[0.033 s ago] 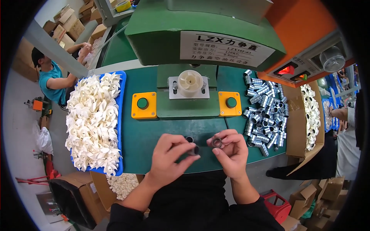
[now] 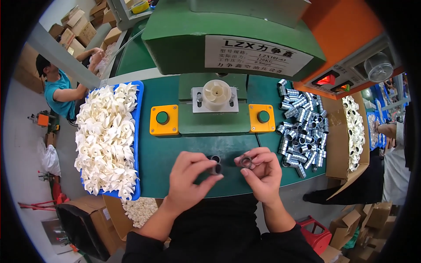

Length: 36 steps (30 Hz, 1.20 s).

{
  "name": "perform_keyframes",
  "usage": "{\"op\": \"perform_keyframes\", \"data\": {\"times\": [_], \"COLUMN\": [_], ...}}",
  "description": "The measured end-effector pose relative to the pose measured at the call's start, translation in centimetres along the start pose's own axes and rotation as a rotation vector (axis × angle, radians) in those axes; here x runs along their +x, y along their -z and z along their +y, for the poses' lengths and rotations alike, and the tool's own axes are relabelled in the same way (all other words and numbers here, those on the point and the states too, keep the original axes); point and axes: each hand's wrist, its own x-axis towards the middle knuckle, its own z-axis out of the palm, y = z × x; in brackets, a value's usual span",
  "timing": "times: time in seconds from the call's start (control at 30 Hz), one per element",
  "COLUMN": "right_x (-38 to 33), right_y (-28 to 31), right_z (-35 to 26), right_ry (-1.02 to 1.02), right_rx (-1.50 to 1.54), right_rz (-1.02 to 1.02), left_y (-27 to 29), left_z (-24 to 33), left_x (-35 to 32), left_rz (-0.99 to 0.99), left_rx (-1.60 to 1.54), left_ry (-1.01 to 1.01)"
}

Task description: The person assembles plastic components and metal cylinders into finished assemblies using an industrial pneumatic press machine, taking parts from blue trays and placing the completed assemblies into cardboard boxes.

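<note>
Over the front part of the green table, my left hand (image 2: 187, 179) pinches a short metal sleeve (image 2: 217, 169) between thumb and fingers. Just beyond it shows a second metal sleeve (image 2: 214, 158); whether it stands on the table or touches the hand, I cannot tell. My right hand (image 2: 265, 174) grips another metal sleeve (image 2: 246, 162), its round open end facing up toward me. Past both hands, a white plastic impeller (image 2: 216, 94) sits upright in the fixture under the green press (image 2: 175, 52).
Two yellow button boxes (image 2: 164, 120) with green buttons flank the fixture. A blue tray (image 2: 137, 164) heaped with white impellers lies left. Loose metal sleeves (image 2: 302, 131) pile up at right, beside a cardboard box (image 2: 335, 142). A co-worker (image 2: 63, 90) sits at far left.
My left hand has shifted slightly left with its sleeve. My right hand stays almost where it was, still holding its sleeve.
</note>
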Motion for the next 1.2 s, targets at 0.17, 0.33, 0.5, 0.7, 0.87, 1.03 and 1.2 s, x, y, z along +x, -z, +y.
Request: {"op": "perform_keyframes", "data": {"times": [0.17,0.33,0.5,0.7,0.87,1.03,1.2], "right_x": [0.5,1.1,2.4,2.4,2.4,2.1,2.1], "right_y": [1.0,-0.9,-1.8,-1.8,-2.1,-2.2,-2.1], "right_z": [0.8,1.4,2.4,2.2,2.0,2.4,2.7], "right_ry": [0.157,0.266,0.324,0.315,0.34,0.33,0.323], "right_rx": [-0.503,-0.739,-0.872,-0.913,-0.914,-0.901,-0.876], "right_rz": [-0.086,-0.16,-0.288,-0.299,-0.338,-0.331,-0.319], "left_y": [2.1,2.0,1.1,1.9,1.6,-0.1,-1.0], "left_z": [-2.1,-2.4,-2.7,-2.2,-3.0,-2.8,-3.6], "left_x": [-1.1,-1.9,-2.0,-1.8,-1.8,-0.7,-0.5], "left_rz": [0.165,0.037,-0.081,-0.175,-0.178,-0.164,-0.176], "left_rx": [-0.012,0.01,0.168,0.284,0.225,0.145,0.145], "left_ry": [0.168,0.276,0.172,0.146,0.134,0.136,0.105]}}
